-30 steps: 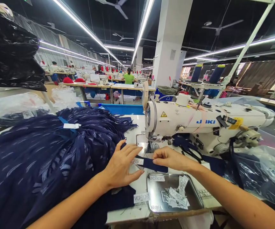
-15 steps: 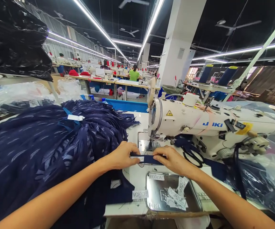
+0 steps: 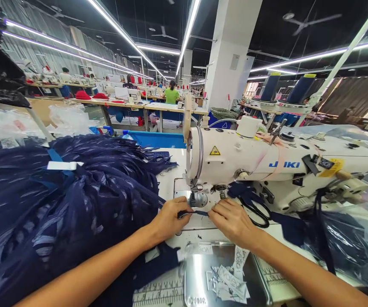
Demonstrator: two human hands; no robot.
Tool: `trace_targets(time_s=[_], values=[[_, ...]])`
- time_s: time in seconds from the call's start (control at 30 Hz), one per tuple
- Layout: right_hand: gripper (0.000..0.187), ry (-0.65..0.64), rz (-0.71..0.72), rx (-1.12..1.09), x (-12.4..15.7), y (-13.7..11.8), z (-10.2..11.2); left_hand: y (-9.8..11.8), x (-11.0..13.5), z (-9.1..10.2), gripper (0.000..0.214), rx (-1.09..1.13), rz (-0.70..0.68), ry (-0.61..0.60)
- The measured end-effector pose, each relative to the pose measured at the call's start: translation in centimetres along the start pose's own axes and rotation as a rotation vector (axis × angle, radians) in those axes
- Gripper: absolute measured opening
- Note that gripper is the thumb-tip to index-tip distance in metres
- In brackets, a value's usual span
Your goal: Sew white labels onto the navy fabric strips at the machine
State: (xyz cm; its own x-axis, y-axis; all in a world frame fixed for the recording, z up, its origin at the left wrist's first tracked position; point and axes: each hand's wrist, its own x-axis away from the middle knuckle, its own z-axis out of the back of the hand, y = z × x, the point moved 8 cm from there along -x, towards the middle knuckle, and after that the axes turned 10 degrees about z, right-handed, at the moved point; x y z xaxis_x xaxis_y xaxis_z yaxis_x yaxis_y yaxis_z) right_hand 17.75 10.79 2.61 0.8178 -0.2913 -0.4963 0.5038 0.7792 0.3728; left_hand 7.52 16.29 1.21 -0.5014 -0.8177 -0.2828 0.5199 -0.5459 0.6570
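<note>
My left hand and my right hand pinch the two ends of a narrow navy fabric strip, folded thin, just in front of the presser foot of a white Juki sewing machine. Both hands rest on the white machine table. A big heap of navy patterned fabric lies under and beside my left forearm. A shiny metal tray with several white woven labels sits right below my hands.
Black scissors lie by the machine base, right of my right hand. Clear plastic bags cover the right side. Two navy thread cones stand behind the machine. Other people sit at distant sewing tables; a white pillar rises behind.
Both hands moved forward with the strip toward the presser foot. The strip, earlier flat with a label showing, is now folded narrow between pinched fingers. The camera leaned closer.
</note>
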Motion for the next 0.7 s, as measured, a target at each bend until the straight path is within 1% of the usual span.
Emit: trace_targets(time_s=[0.13,0.23,0.3,0.4,0.47,0.53,0.6,0.7], values=[[0.022,-0.004,-0.040,0.037,1.1,1.9,0.2,0.0,-1.7,-2.2,0.013,0.098,0.042,0.003],[0.024,-0.028,-0.072,0.053,1.0,2.8,0.2,0.0,-2.4,-2.7,0.012,0.053,0.017,0.003],[0.023,-0.057,-0.112,0.049,0.8,3.2,-0.2,0.3,-2.5,-2.3,0.014,-0.078,-0.073,0.013],[0.018,-0.066,-0.201,-0.006,0.7,3.6,-0.9,1.1,-2.0,-1.7,0.017,-0.424,-0.302,0.061],[0.016,-0.065,-0.242,-0.081,0.6,3.6,-1.7,1.6,-1.2,-1.8,0.019,-0.652,-0.464,0.083],[0.018,-0.079,-0.242,-0.182,0.3,3.3,-2.6,1.7,-0.4,-2.1,0.020,-0.806,-0.577,0.087],[0.020,-0.098,-0.203,-0.290,-0.2,2.8,-3.6,1.8,0.1,-2.3,0.020,-0.885,-0.626,0.097],[0.021,-0.117,-0.116,-0.397,-1.1,1.9,-4.6,1.8,0.4,-2.6,0.018,-0.930,-0.642,0.090]])
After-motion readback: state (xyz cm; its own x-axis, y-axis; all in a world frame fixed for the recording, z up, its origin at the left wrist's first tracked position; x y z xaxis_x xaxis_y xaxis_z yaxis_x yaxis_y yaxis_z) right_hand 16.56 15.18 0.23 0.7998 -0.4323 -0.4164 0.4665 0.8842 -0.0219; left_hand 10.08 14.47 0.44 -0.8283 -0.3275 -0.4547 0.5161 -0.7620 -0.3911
